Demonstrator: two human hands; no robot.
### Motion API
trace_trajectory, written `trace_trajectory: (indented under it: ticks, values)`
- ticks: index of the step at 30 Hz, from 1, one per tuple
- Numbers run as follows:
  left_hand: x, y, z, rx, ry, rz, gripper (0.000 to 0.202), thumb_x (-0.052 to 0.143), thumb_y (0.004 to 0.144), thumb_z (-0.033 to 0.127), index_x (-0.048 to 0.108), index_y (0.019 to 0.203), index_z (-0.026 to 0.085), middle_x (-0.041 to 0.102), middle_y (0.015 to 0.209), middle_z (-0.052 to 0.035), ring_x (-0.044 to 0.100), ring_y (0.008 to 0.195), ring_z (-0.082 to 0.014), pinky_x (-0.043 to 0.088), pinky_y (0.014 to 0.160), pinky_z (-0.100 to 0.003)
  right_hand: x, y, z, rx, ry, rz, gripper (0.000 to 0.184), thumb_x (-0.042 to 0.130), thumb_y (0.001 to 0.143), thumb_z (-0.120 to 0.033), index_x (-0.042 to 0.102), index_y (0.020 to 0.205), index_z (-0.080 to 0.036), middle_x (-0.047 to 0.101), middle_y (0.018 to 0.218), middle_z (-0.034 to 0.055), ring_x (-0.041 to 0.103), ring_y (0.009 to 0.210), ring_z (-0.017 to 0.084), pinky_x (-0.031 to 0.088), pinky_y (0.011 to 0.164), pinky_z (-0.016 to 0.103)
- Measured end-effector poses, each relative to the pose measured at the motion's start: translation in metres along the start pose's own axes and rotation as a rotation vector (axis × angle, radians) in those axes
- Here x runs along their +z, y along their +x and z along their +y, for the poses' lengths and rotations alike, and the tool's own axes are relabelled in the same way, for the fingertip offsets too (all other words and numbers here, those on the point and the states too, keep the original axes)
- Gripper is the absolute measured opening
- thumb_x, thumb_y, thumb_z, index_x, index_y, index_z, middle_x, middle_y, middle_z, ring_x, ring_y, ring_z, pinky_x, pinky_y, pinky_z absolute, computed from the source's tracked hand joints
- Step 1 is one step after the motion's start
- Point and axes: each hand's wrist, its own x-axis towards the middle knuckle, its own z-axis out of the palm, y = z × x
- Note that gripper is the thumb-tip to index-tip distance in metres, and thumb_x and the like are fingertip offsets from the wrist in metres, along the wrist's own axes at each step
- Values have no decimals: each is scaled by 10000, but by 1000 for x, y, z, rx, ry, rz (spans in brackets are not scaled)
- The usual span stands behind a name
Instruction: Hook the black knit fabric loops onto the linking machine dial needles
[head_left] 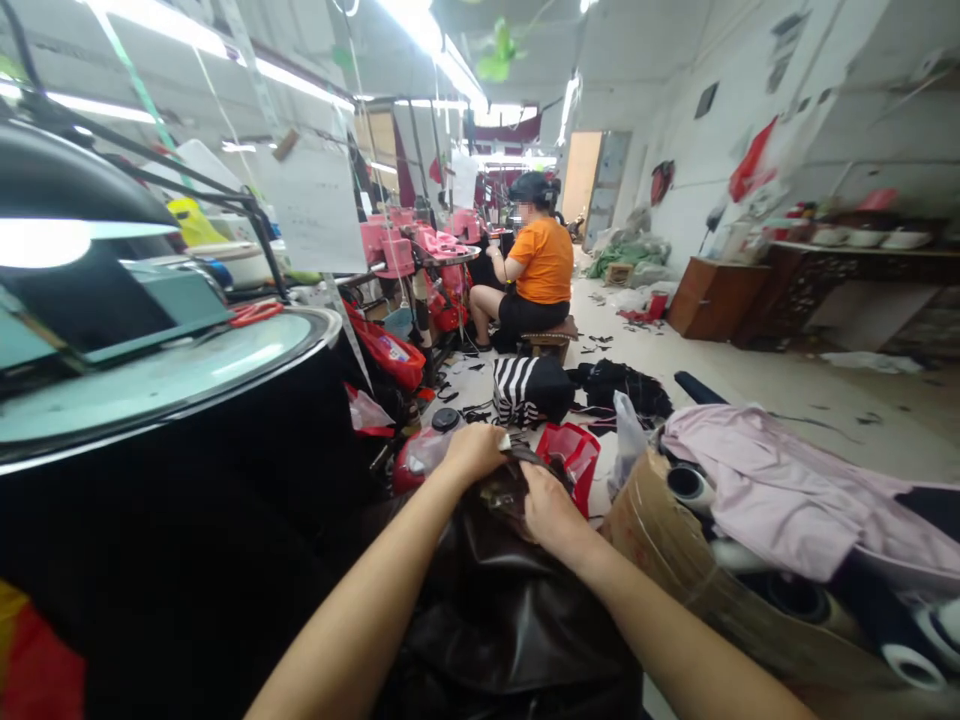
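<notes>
1. nearest the camera, at the bottom centre of the frame — a heap of dark brown leatherette (510, 625), glossy and deeply creased, with two bare forearms reaching over it from the bottom edge.
2. left hand (472, 452) curled closed over the top of a bunched fold (511, 492) of the same material, at the middle of the frame; a small pale tab (504, 441) at the fingertips, too small to identify.
3. right hand (551, 512) just beside the left, also closed and pressing on the fold from the right — both grips shut on it, with the fingertips partly hidden by the material.
4. work in hand, as far as the hold suggests: gathering and handling that fold at the upper end of the heap. next move judged to call for a steady two-handed hold on the slick surface.
5. just beyond the hands, a red plastic bag (571, 462) and a clear plastic bag (628, 445); at the right of the frame, a taped cardboard box (660, 535) beneath pale pink fabric (795, 490).
6. at the left of the frame, a dark round-edged machine table (165, 395); farther off at upper centre, a co-worker in an orange shirt (544, 262), seated on a low stool (551, 335) beside pink workstation fittings (394, 245).
</notes>
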Motion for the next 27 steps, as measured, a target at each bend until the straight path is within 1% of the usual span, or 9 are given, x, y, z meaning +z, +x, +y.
trace_trajectory:
  ticks: [4, 6, 8, 11, 13, 17, 20, 23, 27]
  values:
    - [-5, 13, 2, 22, -22, -54, 304, 609, 949, 378, 628, 1174, 174, 643, 1200, -90, 639, 1048, -220, 551, 907, -432, -10, 13, 9, 34, -60, -46, 595, 377, 839, 20, 489, 1419, -53, 613, 1350, 182, 546, 1301, 214, 409, 1110, 317]
    - [-7, 17, 3, 13, -25, -54, 305, 612, 949, 367, 624, 1183, 173, 638, 1210, -91, 636, 1057, -223, 550, 910, -436, -10, 14, 8, 52, -94, -68, 599, 398, 849, 2, 465, 1440, -62, 613, 1344, 188, 560, 1283, 231, 422, 1089, 327]
    - [-7, 19, 4, -6, -27, -42, 306, 613, 948, 359, 620, 1192, 173, 633, 1219, -92, 633, 1069, -228, 548, 916, -441, -7, 14, 5, 69, -127, -96, 571, 427, 861, -29, 492, 1425, -87, 636, 1301, 188, 592, 1240, 256, 447, 1049, 348]
    - [-7, 19, 5, -34, -32, -25, 315, 613, 948, 357, 614, 1205, 175, 626, 1234, -94, 628, 1082, -232, 546, 921, -446, -3, 11, 2, 66, -160, -148, 476, 464, 892, -104, 593, 1340, -194, 680, 1217, 138, 639, 1161, 266, 477, 989, 358]
    - [-5, 19, 7, -47, -35, -22, 315, 614, 948, 357, 614, 1204, 175, 627, 1232, -94, 628, 1081, -232, 546, 920, -445, -1, 10, 1, 71, -177, -174, 469, 481, 899, -129, 598, 1339, -242, 692, 1193, 120, 655, 1133, 273, 486, 965, 370]
    - [-5, 16, 6, -57, -52, -31, 304, 612, 949, 360, 621, 1185, 170, 638, 1207, -90, 634, 1065, -227, 547, 915, -442, 0, 13, 6, 135, -196, -162, 563, 549, 877, -139, 484, 1437, -137, 623, 1323, 208, 613, 1212, 327, 462, 1004, 407]
    - [-8, 6, 5, -43, -71, -38, 309, 619, 943, 376, 628, 1171, 168, 646, 1186, -87, 639, 1050, -225, 548, 909, -439, -4, 18, 13, 148, -174, -161, 589, 607, 884, -181, 453, 1450, -126, 614, 1343, 208, 606, 1227, 316, 460, 1019, 390]
    - [-7, -13, 7, -22, -89, -17, 347, 617, 937, 415, 623, 1177, 165, 651, 1177, -88, 635, 1058, -230, 535, 923, -455, -9, 22, 20, 148, -139, -176, 472, 612, 939, -251, 513, 1387, -137, 664, 1256, 163, 640, 1166, 278, 493, 994, 418]
    - [9, -43, 19, -2, -111, -28, 264, 653, 903, 404, 694, 1066, 201, 703, 1054, -82, 669, 1008, -238, 530, 900, -398, -11, 24, 26, 127, -88, -206, 305, 612, 970, -366, 635, 1186, -152, 679, 1178, 85, 661, 1075, 232, 530, 946, 463]
